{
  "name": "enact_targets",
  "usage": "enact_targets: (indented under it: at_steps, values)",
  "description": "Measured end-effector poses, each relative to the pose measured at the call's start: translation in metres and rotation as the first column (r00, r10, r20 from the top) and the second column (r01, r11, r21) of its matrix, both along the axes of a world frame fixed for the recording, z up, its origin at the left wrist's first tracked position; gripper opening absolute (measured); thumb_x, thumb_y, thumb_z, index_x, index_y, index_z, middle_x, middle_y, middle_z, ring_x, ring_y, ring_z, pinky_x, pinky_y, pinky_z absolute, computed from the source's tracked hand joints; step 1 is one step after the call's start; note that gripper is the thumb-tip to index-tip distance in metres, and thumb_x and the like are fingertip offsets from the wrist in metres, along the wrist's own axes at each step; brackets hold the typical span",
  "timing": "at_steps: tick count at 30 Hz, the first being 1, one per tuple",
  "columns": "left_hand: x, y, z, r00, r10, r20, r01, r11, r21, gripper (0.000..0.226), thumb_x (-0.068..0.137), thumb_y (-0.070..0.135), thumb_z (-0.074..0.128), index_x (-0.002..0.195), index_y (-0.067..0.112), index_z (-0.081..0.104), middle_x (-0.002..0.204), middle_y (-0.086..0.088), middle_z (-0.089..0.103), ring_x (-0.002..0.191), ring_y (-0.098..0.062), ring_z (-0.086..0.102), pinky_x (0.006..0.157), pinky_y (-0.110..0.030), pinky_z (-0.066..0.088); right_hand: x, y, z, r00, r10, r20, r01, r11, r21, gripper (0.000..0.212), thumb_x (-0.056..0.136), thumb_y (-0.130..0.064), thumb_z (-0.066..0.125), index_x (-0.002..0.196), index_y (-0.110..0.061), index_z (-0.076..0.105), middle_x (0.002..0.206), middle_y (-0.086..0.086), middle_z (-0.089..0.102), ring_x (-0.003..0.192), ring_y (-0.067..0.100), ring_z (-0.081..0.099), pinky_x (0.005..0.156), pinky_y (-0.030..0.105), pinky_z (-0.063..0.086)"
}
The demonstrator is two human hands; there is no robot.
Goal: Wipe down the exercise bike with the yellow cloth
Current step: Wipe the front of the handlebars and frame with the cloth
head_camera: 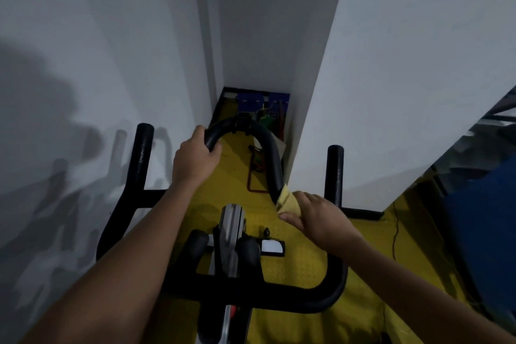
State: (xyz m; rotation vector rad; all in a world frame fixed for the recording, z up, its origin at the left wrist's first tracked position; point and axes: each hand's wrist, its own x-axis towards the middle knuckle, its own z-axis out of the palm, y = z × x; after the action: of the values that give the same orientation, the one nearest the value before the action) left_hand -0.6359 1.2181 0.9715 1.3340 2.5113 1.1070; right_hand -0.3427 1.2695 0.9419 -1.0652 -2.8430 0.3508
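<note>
Seen from above, the black exercise bike with padded looped handlebars (268, 153) stands on a yellow textured floor (301, 260), in a narrow gap between a white wall on the left (83, 64) and a white pillar on the right (391, 78). The left hand (195, 156) grips the left side of the front loop, its fingers (213, 148) curled around the foam bar. The right hand (318, 218) holds the folded yellow cloth (287, 201) against the right side of the same loop, low on the bar; its fingers close around the cloth, the thumb lying along the near edge. A silver centre post (231, 232) rises between the two forearms. Blue boxes (251, 102) sit on the floor at the far end of the gap.
</note>
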Motion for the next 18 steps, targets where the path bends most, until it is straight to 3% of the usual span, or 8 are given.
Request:
enact_targets:
  at_steps: [2, 4, 8, 10, 12, 15, 17, 18]
  values:
    - [0.001, -0.001, 0.004, 1.0, -0.014, 0.001, 0.014, 0.998, -0.053, 0.028, 0.096, 0.036, 0.059, 0.115, 0.019, 0.048, 0.096, -0.005, 0.061, 0.083, -0.026, 0.065, 0.06, -0.032, 0.047, 0.0, 0.006, 0.018, 0.994, -0.072, -0.077, 0.049, 0.963, -0.266, 0.055, 0.094, -0.071, 0.035, 0.114, -0.024, 0.055, 0.091, -0.005, 0.066, 0.077, 0.01, 0.063, 0.073, 0.035, 0.056]
    - [0.008, -0.002, 0.006, 0.981, -0.015, -0.196, 0.004, 0.998, -0.057, 0.048, 0.091, 0.031, 0.065, 0.133, 0.016, 0.046, 0.118, -0.011, 0.054, 0.106, -0.03, 0.057, 0.085, -0.042, 0.048, -0.004, 0.007, 0.039, 0.915, -0.282, -0.289, 0.13, 0.883, -0.451, 0.053, 0.095, -0.066, 0.036, 0.113, -0.022, 0.059, 0.083, -0.004, 0.067, 0.072, 0.01, 0.064, 0.07, 0.037, 0.057]
    - [0.054, 0.009, 0.026, 0.931, 0.04, -0.363, 0.03, 0.982, 0.186, 0.055, 0.085, 0.032, 0.067, 0.134, 0.014, 0.05, 0.128, -0.01, 0.045, 0.117, -0.026, 0.045, 0.097, -0.039, 0.04, 0.0, 0.021, 0.071, 0.594, -0.613, -0.521, 0.179, 0.732, -0.658, 0.069, 0.1, -0.062, 0.029, 0.147, -0.014, 0.042, 0.123, -0.001, 0.053, 0.115, 0.018, 0.052, 0.092, 0.035, 0.044]
    - [0.086, 0.02, 0.034, 0.973, 0.043, -0.229, 0.018, 0.966, 0.26, 0.057, 0.085, 0.035, 0.066, 0.134, 0.014, 0.046, 0.129, -0.009, 0.042, 0.114, -0.02, 0.04, 0.092, -0.032, 0.039, 0.007, 0.031, 0.082, 0.498, -0.624, -0.602, 0.199, 0.758, -0.622, 0.066, 0.1, -0.061, 0.029, 0.147, -0.016, 0.042, 0.122, -0.004, 0.05, 0.114, 0.018, 0.05, 0.091, 0.034, 0.043]
    - [0.119, 0.029, 0.039, 0.994, 0.068, 0.089, -0.091, 0.953, 0.288, 0.069, 0.086, 0.034, 0.069, 0.141, 0.013, 0.034, 0.136, -0.01, 0.033, 0.113, -0.015, 0.031, 0.087, -0.031, 0.039, 0.013, 0.039, 0.086, 0.44, -0.609, -0.66, 0.25, 0.789, -0.561, 0.051, 0.102, -0.057, 0.031, 0.135, -0.022, 0.047, 0.11, -0.007, 0.056, 0.099, 0.017, 0.056, 0.08, 0.03, 0.044]
    - [0.154, 0.042, 0.032, 0.811, 0.169, 0.561, -0.267, 0.959, 0.096, 0.089, 0.09, 0.031, 0.07, 0.154, 0.011, 0.012, 0.151, -0.012, 0.023, 0.132, -0.027, 0.033, 0.099, -0.037, 0.044, 0.016, 0.044, 0.082, 0.393, -0.58, -0.714, 0.333, 0.813, -0.477, 0.037, 0.102, -0.056, 0.034, 0.119, -0.025, 0.047, 0.099, -0.01, 0.057, 0.094, 0.014, 0.059, 0.067, 0.024, 0.044]
    - [0.162, 0.049, 0.021, 0.698, 0.196, 0.689, -0.294, 0.956, 0.026, 0.085, 0.095, 0.026, 0.066, 0.156, 0.012, 0.009, 0.145, -0.009, 0.038, 0.125, -0.028, 0.05, 0.093, -0.039, 0.051, 0.013, 0.048, 0.073, 0.448, -0.546, -0.708, 0.386, 0.832, -0.398, 0.042, 0.102, -0.055, 0.035, 0.125, -0.022, 0.047, 0.113, -0.002, 0.057, 0.105, 0.021, 0.057, 0.079, 0.032, 0.049]
    - [0.164, 0.051, 0.014, 0.718, 0.191, 0.669, -0.284, 0.958, 0.032, 0.075, 0.097, 0.023, 0.062, 0.153, 0.012, 0.015, 0.136, -0.005, 0.049, 0.112, -0.026, 0.059, 0.081, -0.035, 0.054, 0.01, 0.051, 0.066, 0.511, -0.532, -0.675, 0.41, 0.841, -0.352, 0.047, 0.102, -0.055, 0.035, 0.132, -0.019, 0.045, 0.125, 0.004, 0.054, 0.113, 0.025, 0.053, 0.09, 0.039, 0.049]
